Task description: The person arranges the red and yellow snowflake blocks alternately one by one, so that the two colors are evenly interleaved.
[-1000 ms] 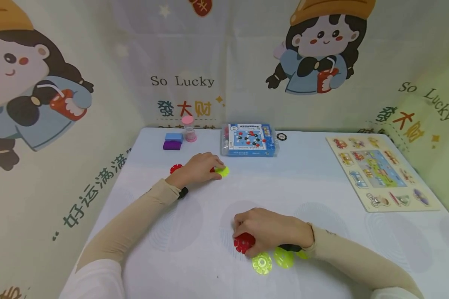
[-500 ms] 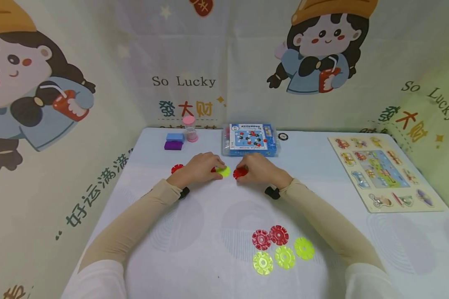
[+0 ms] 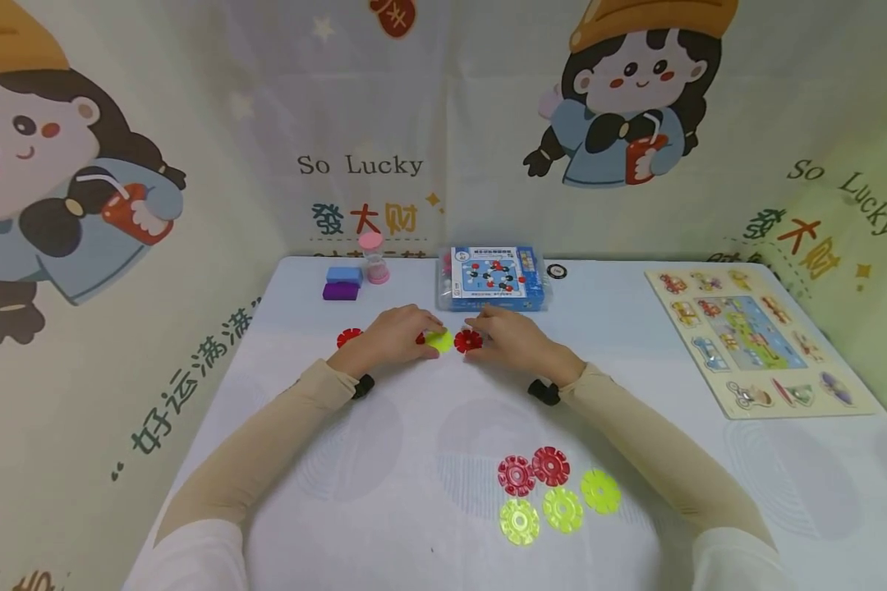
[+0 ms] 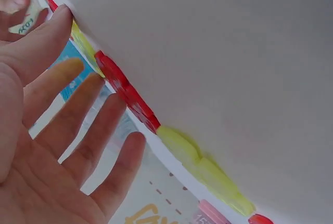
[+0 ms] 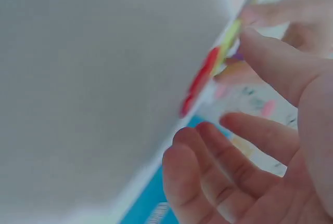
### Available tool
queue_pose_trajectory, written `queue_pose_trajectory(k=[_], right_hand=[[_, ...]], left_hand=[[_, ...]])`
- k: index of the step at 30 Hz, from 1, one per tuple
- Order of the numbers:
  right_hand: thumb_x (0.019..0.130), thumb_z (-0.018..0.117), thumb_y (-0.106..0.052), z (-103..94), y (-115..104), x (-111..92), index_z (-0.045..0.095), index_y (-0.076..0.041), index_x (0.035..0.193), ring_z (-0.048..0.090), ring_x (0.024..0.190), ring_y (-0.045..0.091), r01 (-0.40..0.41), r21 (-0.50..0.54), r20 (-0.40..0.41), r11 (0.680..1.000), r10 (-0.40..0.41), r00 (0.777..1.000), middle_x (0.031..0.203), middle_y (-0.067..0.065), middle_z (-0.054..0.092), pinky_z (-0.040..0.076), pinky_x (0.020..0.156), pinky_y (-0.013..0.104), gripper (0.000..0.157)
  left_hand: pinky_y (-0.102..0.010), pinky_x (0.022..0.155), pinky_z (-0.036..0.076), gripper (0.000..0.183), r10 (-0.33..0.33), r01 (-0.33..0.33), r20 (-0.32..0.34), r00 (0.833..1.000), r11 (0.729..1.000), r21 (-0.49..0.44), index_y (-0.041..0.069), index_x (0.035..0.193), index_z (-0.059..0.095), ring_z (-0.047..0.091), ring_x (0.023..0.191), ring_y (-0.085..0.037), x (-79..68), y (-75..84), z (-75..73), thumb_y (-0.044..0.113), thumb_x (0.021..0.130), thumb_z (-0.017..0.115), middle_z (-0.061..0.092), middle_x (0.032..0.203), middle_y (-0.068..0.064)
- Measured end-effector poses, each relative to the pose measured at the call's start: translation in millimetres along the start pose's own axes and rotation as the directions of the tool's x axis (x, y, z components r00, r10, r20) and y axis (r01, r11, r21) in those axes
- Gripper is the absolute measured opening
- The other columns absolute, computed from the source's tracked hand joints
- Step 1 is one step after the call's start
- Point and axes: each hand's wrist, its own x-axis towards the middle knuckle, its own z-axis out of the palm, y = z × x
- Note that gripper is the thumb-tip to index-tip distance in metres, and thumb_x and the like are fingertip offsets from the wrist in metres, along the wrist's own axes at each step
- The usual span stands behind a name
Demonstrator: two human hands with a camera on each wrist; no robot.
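Flat notched snowflake discs lie in a red and yellow-green row across the table's far half. My left hand [image 3: 388,338] pinches a yellow-green snowflake disc [image 3: 439,341] between thumb and index finger, its other fingers extended. Immediately right of that, my right hand [image 3: 521,343] has thumb and index finger at opposite edges of a red snowflake disc [image 3: 468,341]. The two discs sit edge to edge. Left of them, the left wrist view shows another red disc [image 4: 125,91] and a yellow-green disc [image 4: 203,169], mostly covered by the left hand in the head view. A red disc [image 3: 350,337] ends the row.
Nearer the body lie loose red discs [image 3: 517,475] and yellow-green discs [image 3: 562,510]. Behind the hands stand a blue-labelled molecule kit box [image 3: 491,279], a pink sand timer [image 3: 374,261] and blue and purple blocks [image 3: 342,283]. A wooden picture puzzle [image 3: 757,341] lies at right.
My right hand has carried a red disc from the near group to the row's right end, then slid it slightly left against the yellow-green disc. The left hand has stayed in place.
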Motion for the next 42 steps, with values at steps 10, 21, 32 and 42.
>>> queue_pose_trajectory(k=[10,21,32,42], right_hand=[[0.076,0.074,-0.05,-7.6,-68.7,-123.2,0.063,-0.035,0.12,0.049,0.088,-0.003,0.413,0.145,0.385,0.899,-0.436,0.813,0.101,-0.016,0.056,0.044,0.074,0.013,0.048],[0.075,0.076,-0.043,12.1,-73.7,-166.7,0.067,-0.032,0.11,0.047,0.096,-0.001,0.438,0.055,0.241,0.898,-0.437,0.867,0.101,-0.015,0.052,0.046,0.08,0.012,0.038],[0.073,0.075,-0.048,14.6,-73.2,-168.6,0.061,-0.03,0.108,0.05,0.104,0.003,0.403,0.0,0.263,0.915,-0.389,0.883,0.108,-0.013,0.055,0.049,0.081,0.02,0.042],[0.069,0.075,-0.055,16.0,-71.5,-168.1,0.064,-0.026,0.103,0.05,0.097,0.003,0.347,-0.014,0.239,0.938,-0.333,0.912,0.104,-0.011,0.055,0.05,0.079,0.02,0.045]], left_hand=[[-0.043,0.099,0.043,0.053,0.138,-0.137,-0.013,0.99,0.989,0.058,0.026,0.132,0.057,0.046,0.128,-0.019,11.6,19.3,1.8,0.043,0.083,0.069,0.054,0.138,0.006],[-0.04,0.099,0.042,0.044,0.138,-0.139,0.02,0.99,0.989,0.059,0.026,0.128,0.061,0.047,0.125,-0.017,19.4,22.4,5.3,0.041,0.086,0.066,0.057,0.134,0.009],[-0.037,0.096,0.043,0.039,0.136,-0.136,0.002,0.991,0.991,0.0,0.024,0.123,0.065,0.051,0.12,-0.017,21.5,24.7,7.5,0.035,0.086,0.068,0.061,0.128,0.007],[-0.038,0.095,0.044,0.037,0.139,-0.139,-0.013,0.99,0.99,0.006,0.024,0.121,0.066,0.052,0.119,-0.017,20.8,25.5,6.1,0.035,0.086,0.068,0.063,0.126,0.007]])
